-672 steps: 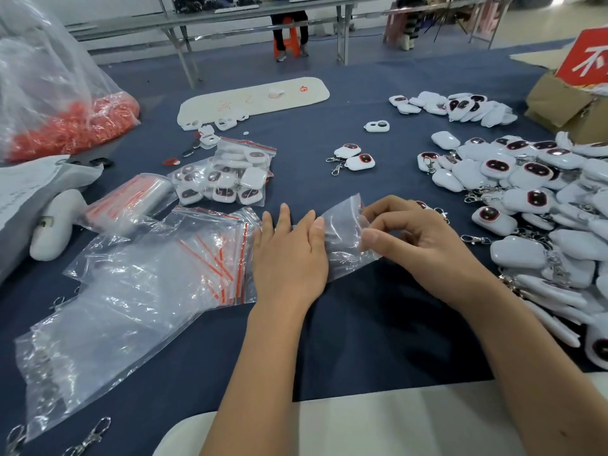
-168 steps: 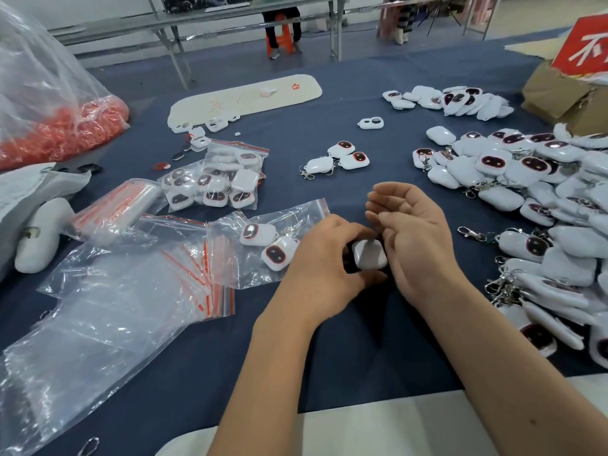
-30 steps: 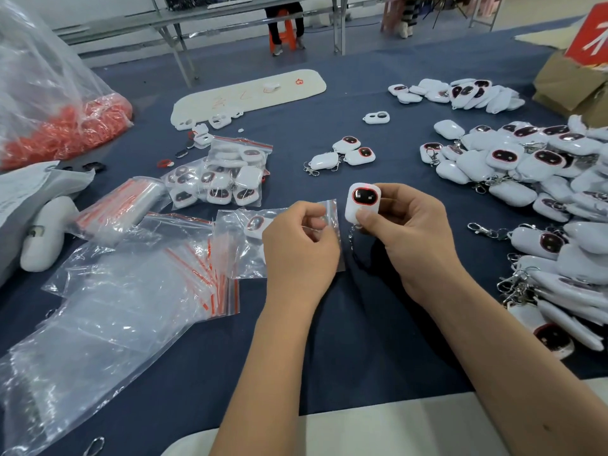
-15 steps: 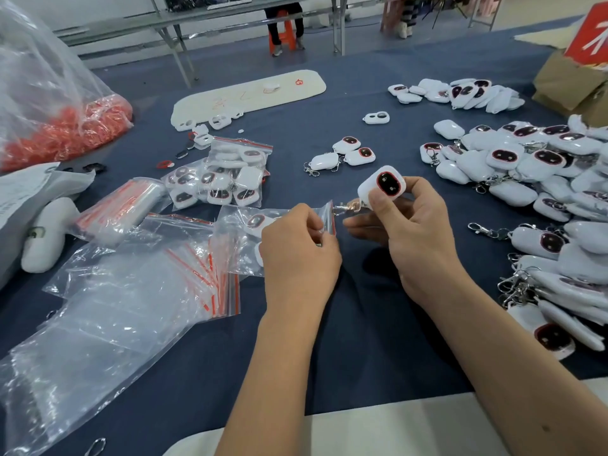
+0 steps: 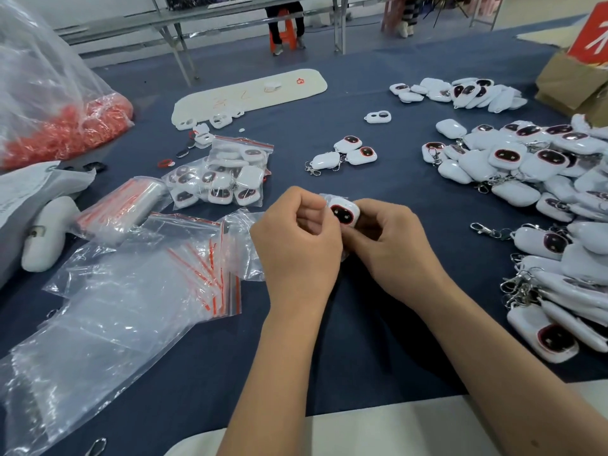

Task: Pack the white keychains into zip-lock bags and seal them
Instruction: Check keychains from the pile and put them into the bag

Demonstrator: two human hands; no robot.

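Observation:
My right hand (image 5: 391, 245) pinches a white keychain (image 5: 343, 212) with a dark, red-rimmed face, its front toward me. My left hand (image 5: 296, 245) grips the mouth edge of a clear zip-lock bag (image 5: 245, 248) right beside it; the keychain sits at the bag's opening. The bag's body runs left behind my left hand, and its contents are hidden. A filled zip-lock bag (image 5: 223, 179) with several keychains lies further back on the left. A large heap of loose white keychains (image 5: 543, 192) covers the right side of the blue table.
A stack of empty red-striped zip-lock bags (image 5: 184, 274) lies at my left, over a big clear plastic bag (image 5: 75, 357). Three loose keychains (image 5: 342, 154) sit in the middle. A sack of red parts (image 5: 59, 126) is far left, a cardboard box (image 5: 572, 83) far right.
My right hand has brought the keychain down and left, from above the bag's mouth to right against my left hand at the opening. My left hand lifted the bag's edge slightly.

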